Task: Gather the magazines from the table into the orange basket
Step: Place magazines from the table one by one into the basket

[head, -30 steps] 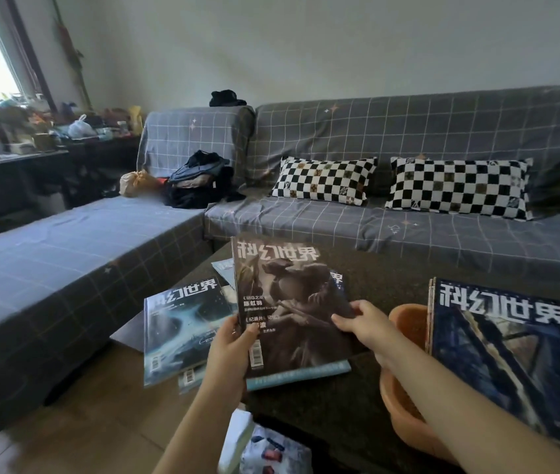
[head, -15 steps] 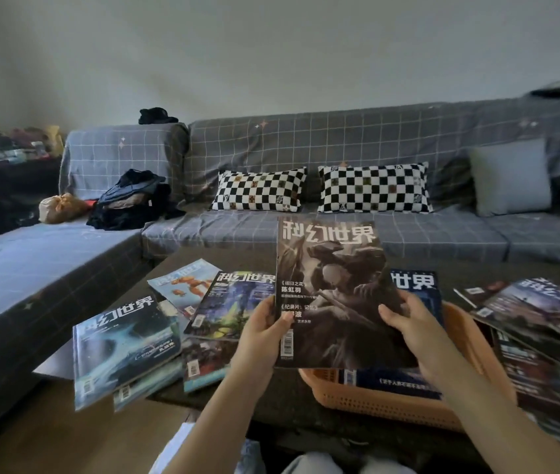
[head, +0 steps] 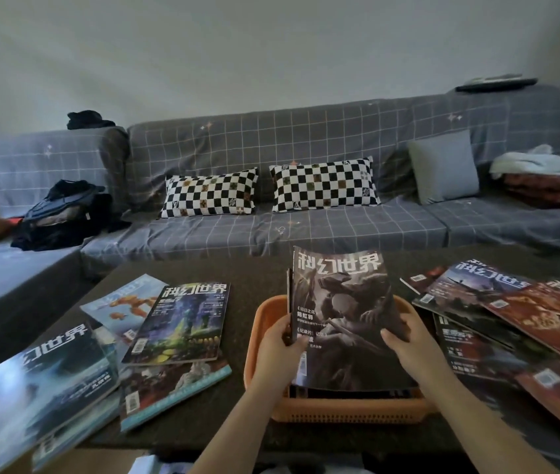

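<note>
Orange basket [head: 347, 410] sits under the grey magazine [head: 343, 323], which left hand [head: 277, 354] and right hand [head: 408, 343] pinch by its sides. It stands tilted, so on release it may lean over the rim and slide onto the tabletop [head: 237, 398].

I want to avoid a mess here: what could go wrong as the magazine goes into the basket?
1. The grey-cover magazine, held by the left hand and right hand, stands tilted over the orange basket; it may lean out instead of lying flat.
2. The bluish magazine overhangs the table's near-left edge and could slide off.
</note>
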`<action>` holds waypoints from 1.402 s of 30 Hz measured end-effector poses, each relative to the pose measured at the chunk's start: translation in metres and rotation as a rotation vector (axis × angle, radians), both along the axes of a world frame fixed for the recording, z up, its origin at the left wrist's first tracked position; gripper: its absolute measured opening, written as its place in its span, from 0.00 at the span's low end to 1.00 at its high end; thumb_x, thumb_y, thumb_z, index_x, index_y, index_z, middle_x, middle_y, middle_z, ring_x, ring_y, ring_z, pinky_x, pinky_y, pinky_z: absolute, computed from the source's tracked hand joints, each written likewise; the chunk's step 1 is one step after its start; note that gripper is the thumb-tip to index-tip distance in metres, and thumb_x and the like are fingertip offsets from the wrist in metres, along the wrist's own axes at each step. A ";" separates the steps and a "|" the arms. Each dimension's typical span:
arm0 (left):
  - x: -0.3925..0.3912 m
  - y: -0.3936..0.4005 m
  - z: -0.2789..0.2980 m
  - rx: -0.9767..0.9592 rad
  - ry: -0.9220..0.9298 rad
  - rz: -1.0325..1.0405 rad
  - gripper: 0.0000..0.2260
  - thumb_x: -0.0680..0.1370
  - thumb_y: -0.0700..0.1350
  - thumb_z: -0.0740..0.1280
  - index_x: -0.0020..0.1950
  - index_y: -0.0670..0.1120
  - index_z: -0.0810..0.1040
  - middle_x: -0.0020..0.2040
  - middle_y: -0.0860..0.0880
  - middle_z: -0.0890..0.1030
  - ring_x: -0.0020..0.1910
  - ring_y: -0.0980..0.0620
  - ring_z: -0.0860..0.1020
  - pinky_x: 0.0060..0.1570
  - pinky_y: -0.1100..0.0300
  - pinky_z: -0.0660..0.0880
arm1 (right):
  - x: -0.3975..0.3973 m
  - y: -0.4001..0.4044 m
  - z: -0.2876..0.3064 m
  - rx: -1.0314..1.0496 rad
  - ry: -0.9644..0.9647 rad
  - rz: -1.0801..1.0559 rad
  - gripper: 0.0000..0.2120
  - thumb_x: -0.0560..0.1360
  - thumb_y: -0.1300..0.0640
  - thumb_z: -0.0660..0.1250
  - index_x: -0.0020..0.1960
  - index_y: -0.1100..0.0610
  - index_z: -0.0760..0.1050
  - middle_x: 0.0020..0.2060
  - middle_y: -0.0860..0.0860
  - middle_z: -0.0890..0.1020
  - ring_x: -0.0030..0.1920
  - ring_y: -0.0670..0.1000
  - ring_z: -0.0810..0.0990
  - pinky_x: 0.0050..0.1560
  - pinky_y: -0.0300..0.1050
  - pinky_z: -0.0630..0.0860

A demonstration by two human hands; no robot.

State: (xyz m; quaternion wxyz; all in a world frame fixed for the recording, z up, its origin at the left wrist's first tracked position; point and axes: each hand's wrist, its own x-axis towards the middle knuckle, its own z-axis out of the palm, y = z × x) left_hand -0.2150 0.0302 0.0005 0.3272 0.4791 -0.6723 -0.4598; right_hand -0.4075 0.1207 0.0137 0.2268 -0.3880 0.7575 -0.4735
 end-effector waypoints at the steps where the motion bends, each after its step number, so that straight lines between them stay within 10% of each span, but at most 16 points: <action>1: -0.002 -0.001 -0.002 -0.029 -0.055 0.018 0.12 0.78 0.45 0.67 0.60 0.56 0.76 0.42 0.63 0.82 0.38 0.68 0.80 0.32 0.72 0.74 | -0.001 -0.001 -0.003 0.047 0.036 -0.019 0.09 0.75 0.55 0.67 0.53 0.47 0.70 0.51 0.50 0.79 0.47 0.47 0.77 0.49 0.47 0.74; 7: -0.004 -0.003 -0.009 -0.085 -0.239 0.144 0.14 0.78 0.46 0.66 0.64 0.55 0.72 0.38 0.60 0.78 0.33 0.69 0.78 0.22 0.74 0.68 | 0.003 -0.001 -0.006 0.250 0.243 -0.042 0.18 0.75 0.56 0.66 0.63 0.52 0.70 0.51 0.49 0.79 0.47 0.49 0.78 0.43 0.39 0.68; 13: -0.003 -0.003 -0.010 -0.090 -0.321 0.188 0.12 0.79 0.45 0.64 0.63 0.51 0.77 0.56 0.51 0.80 0.42 0.57 0.80 0.41 0.63 0.79 | 0.003 -0.003 -0.004 0.259 0.209 0.036 0.16 0.73 0.59 0.68 0.61 0.54 0.72 0.59 0.53 0.77 0.61 0.53 0.73 0.62 0.48 0.69; 23: -0.003 0.004 -0.005 -0.109 -0.362 0.181 0.08 0.79 0.45 0.62 0.45 0.50 0.81 0.32 0.52 0.80 0.24 0.60 0.73 0.17 0.72 0.63 | 0.001 -0.004 -0.007 0.319 0.011 0.036 0.24 0.75 0.56 0.67 0.68 0.57 0.65 0.65 0.54 0.73 0.64 0.55 0.72 0.57 0.45 0.68; 31: 0.000 -0.003 -0.003 0.126 -0.226 0.017 0.06 0.78 0.44 0.64 0.45 0.47 0.81 0.39 0.48 0.86 0.41 0.49 0.84 0.43 0.52 0.81 | -0.003 -0.006 -0.007 0.271 -0.114 0.071 0.23 0.75 0.59 0.66 0.69 0.57 0.66 0.65 0.54 0.73 0.65 0.56 0.71 0.56 0.45 0.66; 42: 0.001 0.001 0.000 0.123 -0.211 0.000 0.07 0.79 0.44 0.62 0.42 0.50 0.78 0.40 0.46 0.86 0.42 0.46 0.84 0.42 0.51 0.81 | 0.004 -0.003 -0.002 0.240 -0.035 0.122 0.25 0.73 0.50 0.68 0.68 0.53 0.68 0.65 0.51 0.74 0.66 0.53 0.71 0.63 0.47 0.66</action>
